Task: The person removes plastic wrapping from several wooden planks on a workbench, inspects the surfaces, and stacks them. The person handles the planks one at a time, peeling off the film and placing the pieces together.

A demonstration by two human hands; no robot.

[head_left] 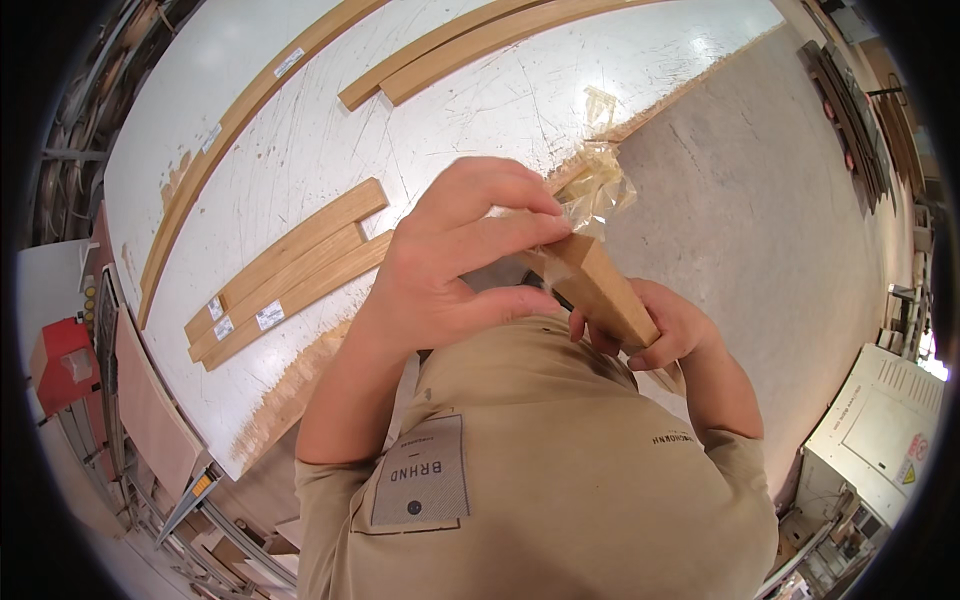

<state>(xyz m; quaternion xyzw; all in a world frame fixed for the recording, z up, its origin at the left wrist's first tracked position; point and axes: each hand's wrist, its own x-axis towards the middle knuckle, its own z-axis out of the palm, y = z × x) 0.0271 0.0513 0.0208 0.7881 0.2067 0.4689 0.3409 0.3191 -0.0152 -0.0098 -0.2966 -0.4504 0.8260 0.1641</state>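
Note:
My right hand grips a light wooden slat close to my chest, its end pointing up and away. My left hand pinches clear tape or plastic film at the slat's upper end, fingers closed on it. The film is crumpled and sticks up above the slat. Both hands are over the near edge of a white worktable.
Three curved wooden slats with small white labels lie side by side on the table's left part. Longer curved slats lie farther back. A long strip runs along the far-left edge. Grey floor and a white machine are to the right.

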